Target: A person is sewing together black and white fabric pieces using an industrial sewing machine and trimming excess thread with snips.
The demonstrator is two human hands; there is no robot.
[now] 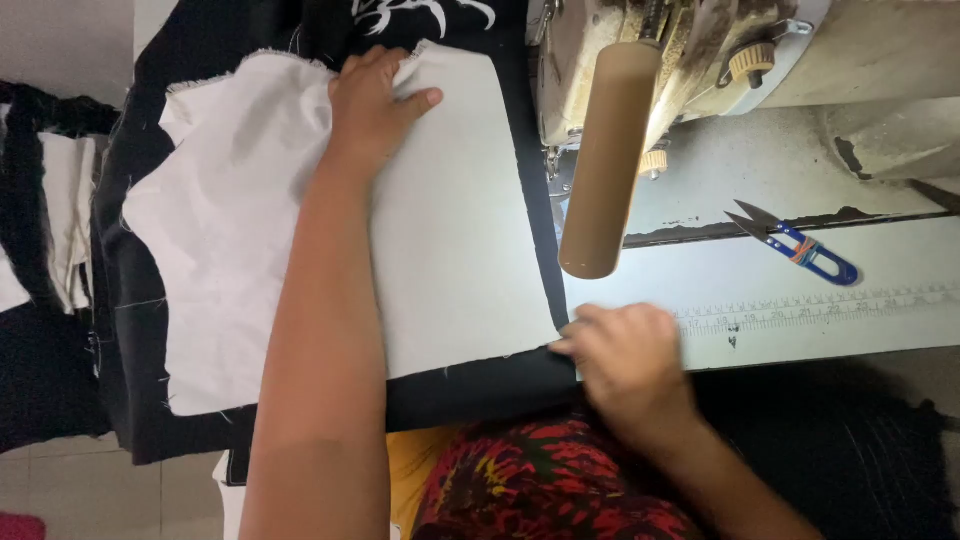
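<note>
My left hand [372,104] lies flat on the far part of a white fabric piece [450,240], pressing it down onto black cloth [140,330] beneath. My right hand [628,355] pinches the near right corner of the white fabric and the black cloth edge at the table's front. The white fabric is frayed along its left side and covers most of the black cloth.
A cream sewing machine [720,60] stands at the right, with a tan cylinder [603,160] hanging in front of it. Blue-handled thread snips [800,246] lie on the white table [800,330] above a printed ruler strip. More black and white cloth [50,230] hangs at left.
</note>
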